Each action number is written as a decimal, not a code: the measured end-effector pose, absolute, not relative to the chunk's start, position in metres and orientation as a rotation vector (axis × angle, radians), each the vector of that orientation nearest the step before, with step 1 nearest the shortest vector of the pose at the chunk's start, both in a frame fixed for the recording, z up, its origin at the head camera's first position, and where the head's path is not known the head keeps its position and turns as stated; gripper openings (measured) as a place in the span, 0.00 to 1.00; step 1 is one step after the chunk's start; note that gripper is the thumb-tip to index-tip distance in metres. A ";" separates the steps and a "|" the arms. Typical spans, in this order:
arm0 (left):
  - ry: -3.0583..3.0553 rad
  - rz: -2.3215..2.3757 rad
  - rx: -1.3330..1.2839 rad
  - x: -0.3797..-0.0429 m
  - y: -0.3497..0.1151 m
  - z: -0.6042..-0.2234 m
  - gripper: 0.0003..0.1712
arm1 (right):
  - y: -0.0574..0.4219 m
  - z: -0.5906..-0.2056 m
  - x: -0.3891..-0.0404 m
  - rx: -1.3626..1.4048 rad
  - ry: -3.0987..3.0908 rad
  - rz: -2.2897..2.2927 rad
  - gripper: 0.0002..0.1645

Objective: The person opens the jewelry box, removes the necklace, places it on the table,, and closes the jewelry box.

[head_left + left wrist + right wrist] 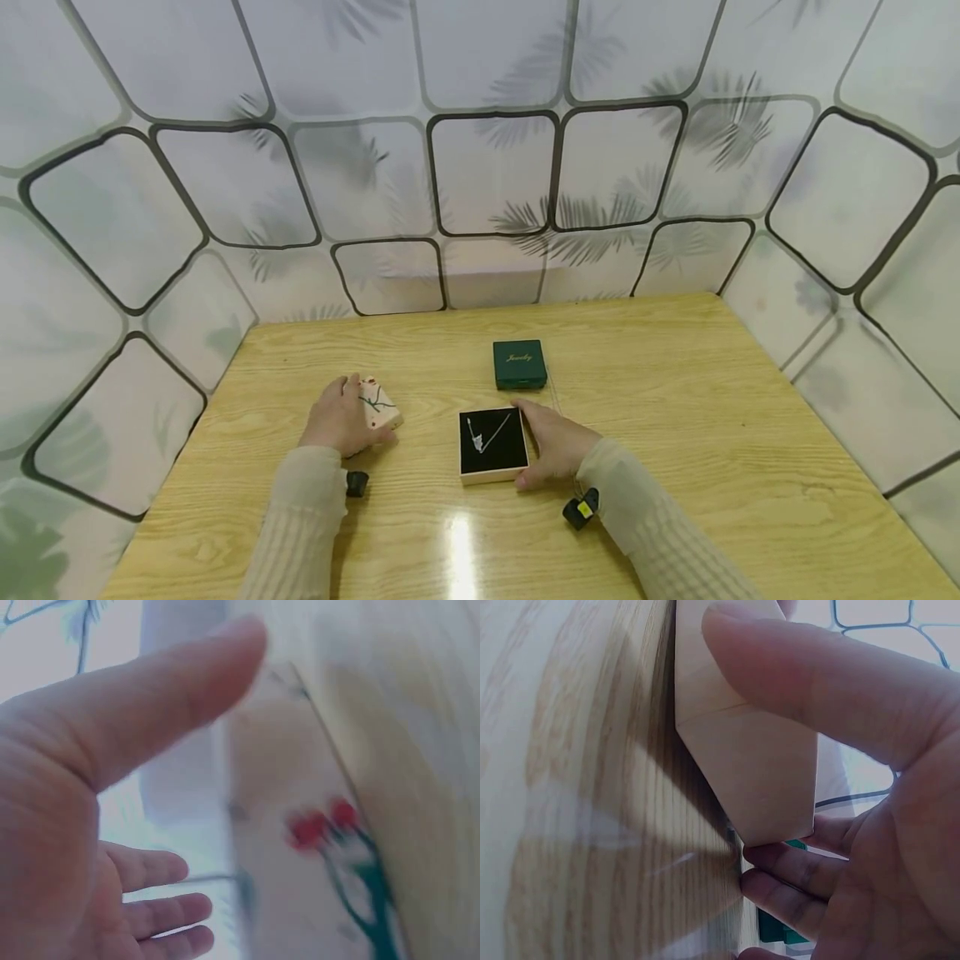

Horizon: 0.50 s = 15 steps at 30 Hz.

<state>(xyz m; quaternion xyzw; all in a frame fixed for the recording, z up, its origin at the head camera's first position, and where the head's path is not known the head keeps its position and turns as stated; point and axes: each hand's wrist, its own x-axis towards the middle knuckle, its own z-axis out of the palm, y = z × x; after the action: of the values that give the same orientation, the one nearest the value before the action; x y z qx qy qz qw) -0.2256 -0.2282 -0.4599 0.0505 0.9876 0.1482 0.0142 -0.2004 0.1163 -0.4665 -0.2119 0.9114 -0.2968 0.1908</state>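
Note:
In the head view, an open cream jewelry box (491, 477) lies on the table, and a silver necklace (480, 442) rests on its black lining. My right hand (557, 442) grips this box at its right side; the right wrist view shows the thumb along one wall and fingers at a far corner. Off to the left, my left hand (341, 418) holds a cream box lid (378, 407) with red flowers and green stems, thumb at the near edge and fingers at the far edge. The lid (277, 772) looks blurred in the left wrist view.
A dark green box (520, 364) with gold lettering stands behind the open box. Beside it, a thin pale cord (553, 387) runs toward my right hand. The wooden table (675, 375) ends at a patterned curtain (495, 175) at the back and sides.

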 end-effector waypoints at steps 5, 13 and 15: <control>3.089 0.554 0.358 -0.217 -0.199 -0.446 0.69 | 0.117 -0.468 -0.201 -0.603 2.564 -0.825 0.74; 3.021 0.539 0.712 -0.201 -0.146 -0.443 0.69 | 0.117 -0.470 -0.203 -0.611 2.554 -0.829 0.74; 2.983 0.535 0.729 -0.198 -0.141 -0.446 0.69 | 0.117 -0.470 -0.203 -0.612 2.553 -0.829 0.74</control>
<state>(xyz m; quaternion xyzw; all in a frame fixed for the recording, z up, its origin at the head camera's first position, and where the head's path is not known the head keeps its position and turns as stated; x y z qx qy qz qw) -0.1979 -0.1410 -0.4458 0.2339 0.9569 0.1715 0.0125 -0.2031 0.1172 -0.4697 -0.2180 0.9099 -0.2956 0.1929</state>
